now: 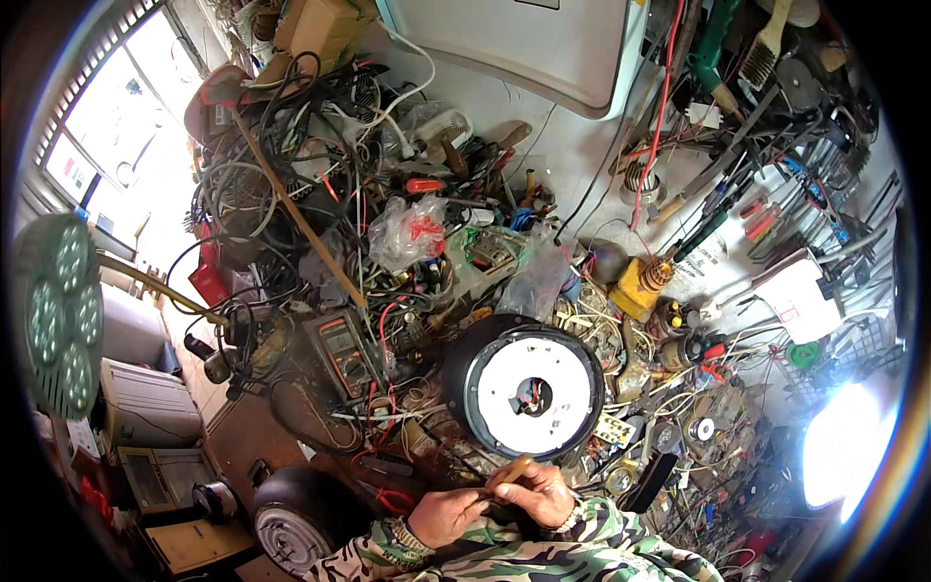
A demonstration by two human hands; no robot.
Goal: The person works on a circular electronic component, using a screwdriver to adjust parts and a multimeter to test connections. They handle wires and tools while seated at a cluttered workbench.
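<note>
Both my hands are close together in front of my body at the bottom centre. My left hand point(446, 517) is closed, its fingertips pinched near those of the right. My right hand point(543, 497) is closed too, around a short tan piece point(515, 470) whose kind I cannot make out. Just beyond them stands a round black housing point(472, 373) with a white disc point(497, 407) on top. Wires show in the disc's central hole. Red-handled pliers point(396, 501) lie left of my left hand. Farther left rests a multimeter point(347, 351) with a grey screen.
Tangled cables point(262, 184) and a long wooden stick point(296, 213) crowd the back left. A second black round unit point(315, 504) sits at lower left. A green lamp head point(60, 315) juts in at far left; a bright lamp point(844, 446) glares at right. Tools hang along the right wall.
</note>
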